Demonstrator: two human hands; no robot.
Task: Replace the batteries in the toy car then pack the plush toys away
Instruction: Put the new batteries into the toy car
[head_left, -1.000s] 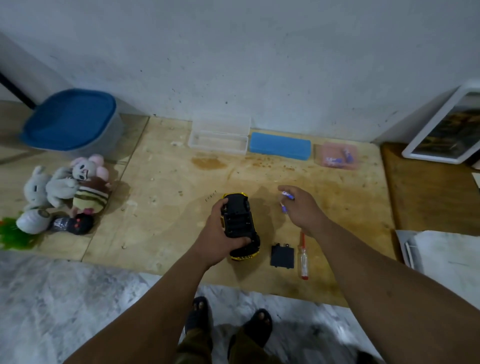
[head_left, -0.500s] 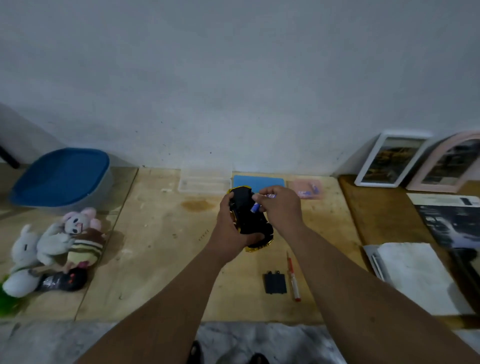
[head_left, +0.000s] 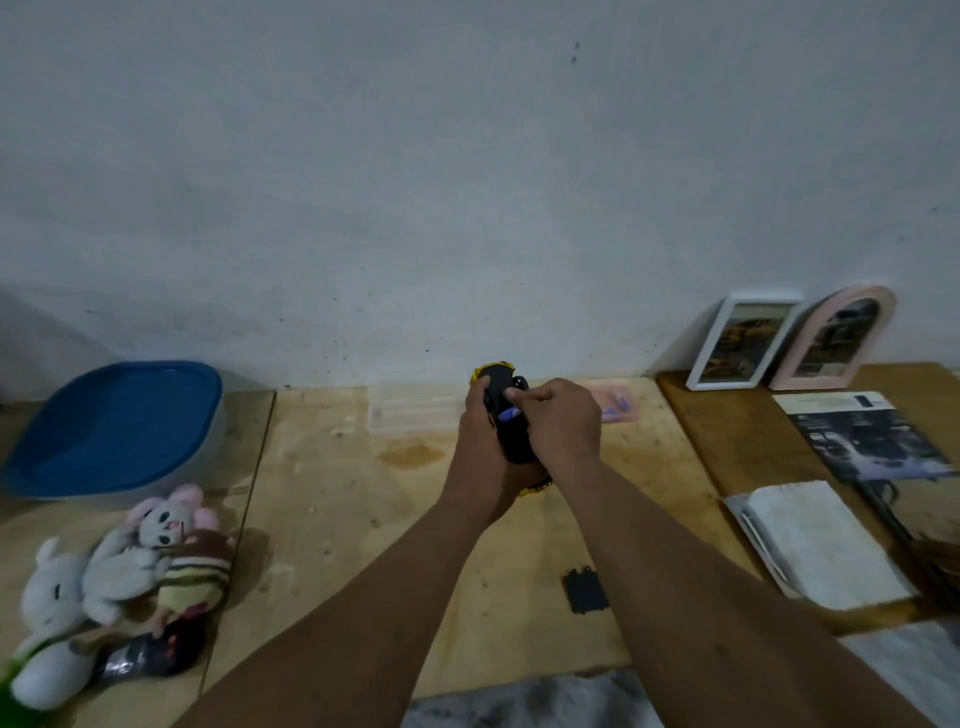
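Lifted higher — toy car (head_left: 511, 431), battery (head_left: 508, 414) in hands; board edges well apart.

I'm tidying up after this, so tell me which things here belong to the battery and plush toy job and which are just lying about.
Part of the job:
toy car, gripped by the left hand
battery, pinched by the right hand
battery cover
pink battery tray
plush toys
blue-lidded bin, probably for the plush toys

Just lying about:
white picture frame
arched pink frame
magazine
white book

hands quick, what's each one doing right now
Left hand: grips the toy car, underside up.
Right hand: pinches a battery at the car's underside.
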